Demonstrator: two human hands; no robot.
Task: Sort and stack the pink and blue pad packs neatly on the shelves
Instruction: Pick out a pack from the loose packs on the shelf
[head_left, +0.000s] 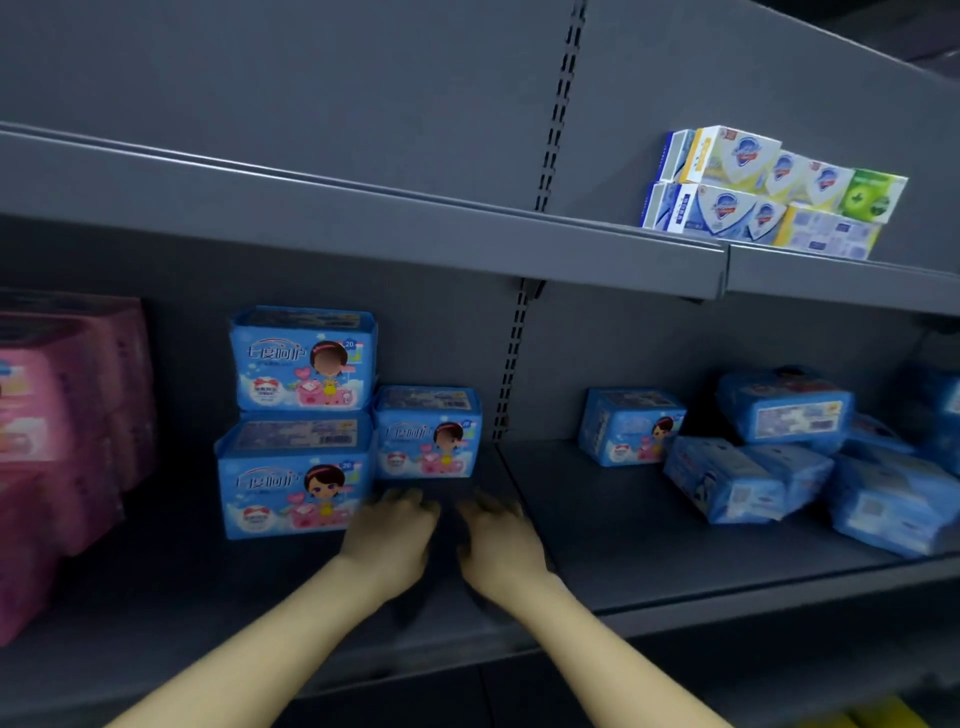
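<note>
Two bare hands are held out, palms down, over the front part of the lower shelf (623, 545), just left of the seam where its two sections meet. The left hand (387, 535) and the right hand (501, 540) are kept side by side with a narrow gap between them. The fingers (410, 501) of both are seen loosely bent and spread, and nothing is held in either hand, though the tips are blurred. The left hand is placed just beside the lower right corner of the bottom blue pack (293, 478); whether that pack is touched cannot be told. On it a second blue pack (304, 358) is stacked upright, and both are turned with the printed front facing out. A single blue pack (426, 434) is stood against the stack's right side, set further back, directly behind the hands. Toward the shelf's left edge, pink packs (62, 415) are piled in a tall block, apart from the blue stack. In the right section, one upright blue pack (628, 426) is set near the back. Beside it a loose heap of blue packs (784, 415) is spread toward the right edge, tilted and lying at odd angles. On the upper shelf (363, 228), soap boxes (769, 192) are stacked in two layers at the right.
</note>
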